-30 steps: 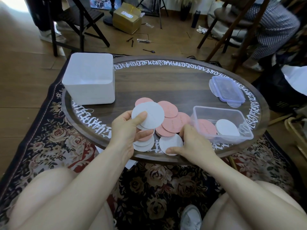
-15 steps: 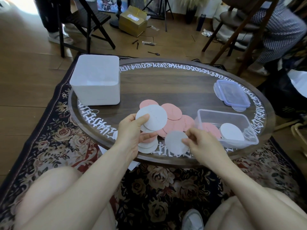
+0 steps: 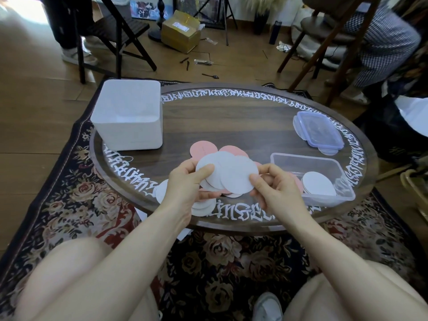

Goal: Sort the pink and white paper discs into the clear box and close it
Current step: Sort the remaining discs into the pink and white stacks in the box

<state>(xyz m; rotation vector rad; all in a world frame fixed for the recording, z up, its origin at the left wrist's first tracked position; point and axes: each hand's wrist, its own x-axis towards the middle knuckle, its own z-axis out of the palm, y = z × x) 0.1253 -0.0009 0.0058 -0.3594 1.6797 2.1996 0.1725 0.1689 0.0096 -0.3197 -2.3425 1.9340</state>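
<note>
A fan of thin, flat white paper discs is held above the near middle of the table, round and matte with faintly scalloped edges, overlapping one another like cards. The left hand grips the fan's left side, thumb pressed on the top face and fingers curled beneath. The right hand pinches the right edge of the frontmost disc between thumb and forefinger.

Behind and under the fan, pink discs of the same shape lie overlapping on the wood, and a few more white discs lie on the tabletop under the left wrist.

Just right of the hands stands the clear box, a rectangular tub of glossy see-through plastic with rounded corners; a stack of white discs lies inside it, with a pink one beside them against the left wall. Its lid, clear with a bluish rim and snap flaps, lies flat on the table beyond the box, apart from it.

The table is a dark, grained wooden oval ringed with white ornate lettering. At its far left sits a white, smooth-walled square bin. Below is a floral patterned rug on a wooden plank floor.
</note>
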